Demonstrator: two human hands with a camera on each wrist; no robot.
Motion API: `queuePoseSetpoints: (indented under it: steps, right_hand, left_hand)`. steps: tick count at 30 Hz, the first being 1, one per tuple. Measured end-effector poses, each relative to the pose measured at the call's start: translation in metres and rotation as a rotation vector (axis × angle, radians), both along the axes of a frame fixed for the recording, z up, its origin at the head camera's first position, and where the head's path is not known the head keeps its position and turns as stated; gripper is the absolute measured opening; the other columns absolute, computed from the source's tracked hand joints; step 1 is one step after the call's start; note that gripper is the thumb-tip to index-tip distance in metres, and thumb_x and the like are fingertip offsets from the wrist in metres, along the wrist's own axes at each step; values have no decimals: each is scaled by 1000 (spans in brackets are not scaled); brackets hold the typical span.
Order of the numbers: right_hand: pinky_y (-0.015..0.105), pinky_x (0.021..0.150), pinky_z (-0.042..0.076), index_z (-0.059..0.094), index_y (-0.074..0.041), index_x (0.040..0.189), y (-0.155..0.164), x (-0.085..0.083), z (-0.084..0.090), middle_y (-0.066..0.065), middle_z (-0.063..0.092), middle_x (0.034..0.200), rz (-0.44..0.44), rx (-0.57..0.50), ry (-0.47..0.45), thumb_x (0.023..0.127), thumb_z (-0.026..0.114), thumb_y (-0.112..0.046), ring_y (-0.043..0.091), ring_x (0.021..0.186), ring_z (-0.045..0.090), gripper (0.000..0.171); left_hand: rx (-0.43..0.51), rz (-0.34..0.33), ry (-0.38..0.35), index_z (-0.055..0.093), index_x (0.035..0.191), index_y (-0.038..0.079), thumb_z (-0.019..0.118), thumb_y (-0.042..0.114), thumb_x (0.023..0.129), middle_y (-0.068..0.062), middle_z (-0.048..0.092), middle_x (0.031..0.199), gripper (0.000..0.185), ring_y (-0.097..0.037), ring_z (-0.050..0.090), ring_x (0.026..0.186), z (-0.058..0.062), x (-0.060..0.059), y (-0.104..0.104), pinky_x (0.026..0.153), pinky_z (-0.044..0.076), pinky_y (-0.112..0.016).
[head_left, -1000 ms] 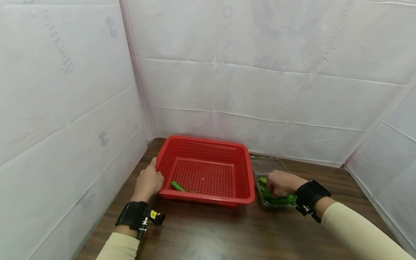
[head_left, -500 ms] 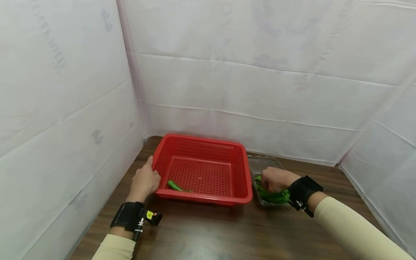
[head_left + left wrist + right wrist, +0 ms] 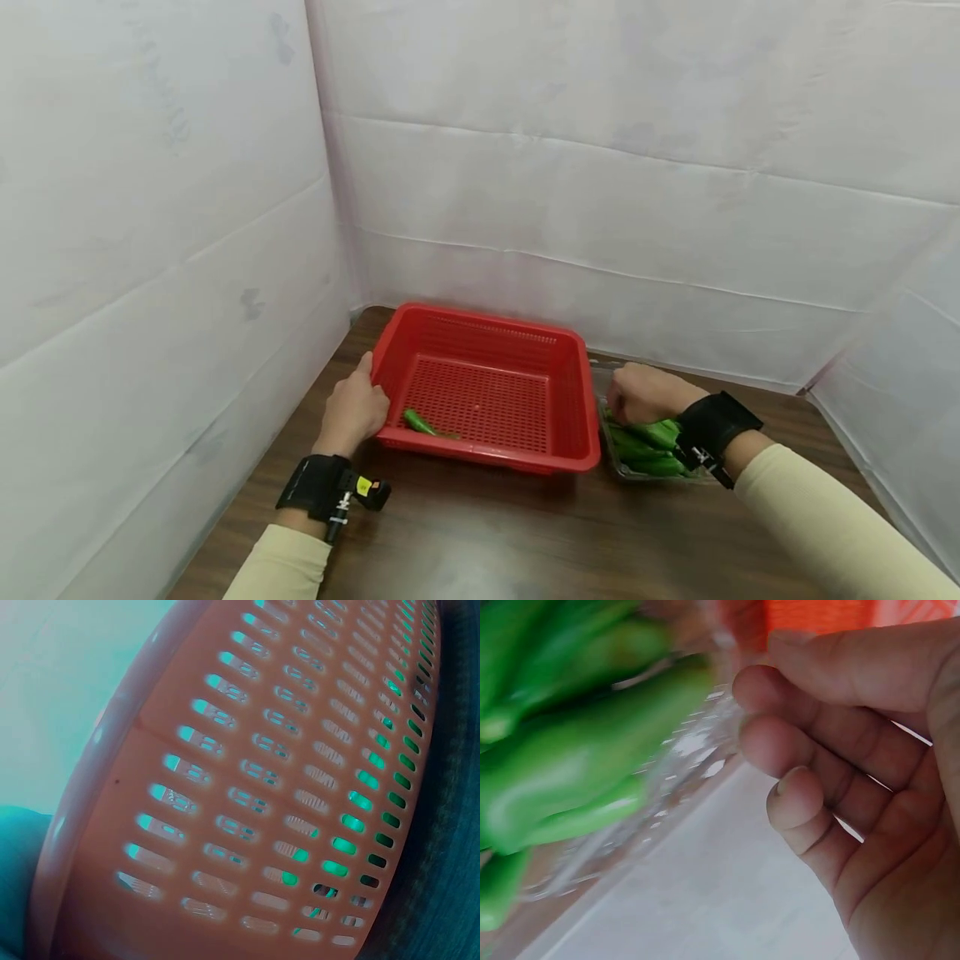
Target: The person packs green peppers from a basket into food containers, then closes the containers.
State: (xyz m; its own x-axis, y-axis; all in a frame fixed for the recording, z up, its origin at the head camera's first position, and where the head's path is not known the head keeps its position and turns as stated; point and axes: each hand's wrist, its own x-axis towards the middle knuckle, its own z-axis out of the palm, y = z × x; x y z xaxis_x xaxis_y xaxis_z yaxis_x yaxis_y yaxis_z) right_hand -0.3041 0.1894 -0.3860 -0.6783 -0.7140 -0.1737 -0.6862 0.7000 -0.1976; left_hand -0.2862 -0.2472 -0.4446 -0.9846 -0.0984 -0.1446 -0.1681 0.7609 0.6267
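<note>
My left hand (image 3: 351, 412) grips the left side of a red perforated plastic basket (image 3: 480, 450), index finger along its rim. In the left wrist view, the basket's slotted wall fills most of the picture. One green pepper (image 3: 418, 422) lies inside at the front left. My right hand (image 3: 647, 393) is over the back left of a clear plastic box (image 3: 637, 477) of green peppers (image 3: 645, 450). In the right wrist view, its fingers (image 3: 784, 742) are curled, the thumb near the index fingertip, with nothing visible between them. The peppers (image 3: 577, 765) there are blurred, beside the fingertips.
The basket and box stand side by side on a dark brown wooden table (image 3: 480, 533). White sheeting (image 3: 600, 208) closes in the back and both sides, right behind the basket. Part of the clear lid (image 3: 602, 375) shows behind the box.
My right hand has drawn slightly back and up from among the peppers, uncovering more of them. The left hand keeps its hold on the basket; the head view has shifted a little.
</note>
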Motion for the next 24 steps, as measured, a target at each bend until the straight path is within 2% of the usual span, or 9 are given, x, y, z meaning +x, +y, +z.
queuePoseSetpoints:
  steps: [6,8,11,13,16,21,24]
  right_hand:
    - [20,53,28,52,-18,55,-31,-13,15,-15,36,56,40,-29,7,77,60,12,1,53,28,38]
    - [21,54,29,52,-17,55,-46,-19,20,-12,37,57,46,-9,2,76,57,13,4,53,29,37]
    - [23,54,34,60,-16,59,-71,-27,23,-9,45,58,67,42,6,78,58,10,6,55,35,33]
    - [23,56,41,68,-15,65,-88,-32,21,-8,57,63,84,77,4,83,61,7,6,57,44,29]
    - [23,61,45,74,-14,73,-115,-39,14,-5,66,70,121,103,-10,87,64,3,6,62,50,24]
    - [24,65,50,80,-10,85,-165,-46,-3,-4,72,79,143,138,-67,88,65,1,7,67,56,19]
    - [24,65,49,82,-7,94,-195,-44,-13,-3,72,82,146,166,-89,90,64,3,7,68,54,20]
  left_hand:
    - [-19,0,15,16,167,6,44,13,104,-33,60,138,70,-35,66,97,0,1,2,77,54,-48]
    - [-22,3,19,16,167,6,44,13,104,-33,60,138,70,-35,66,98,1,1,2,78,54,-49]
    - [-23,6,19,16,167,7,44,13,104,-33,60,138,70,-34,66,96,2,1,3,77,54,-48]
    - [-25,5,18,16,167,7,44,13,104,-33,61,138,70,-34,66,96,2,2,4,78,55,-48]
    - [-20,4,24,16,167,5,45,12,104,-33,62,136,70,-32,66,93,1,3,6,77,55,-47]
    - [-5,10,30,16,167,6,45,11,103,-32,64,132,70,-29,65,85,-1,5,5,69,52,-39]
    - [-11,14,37,17,167,6,46,11,103,-33,64,132,71,-30,65,87,-2,6,5,70,52,-42]
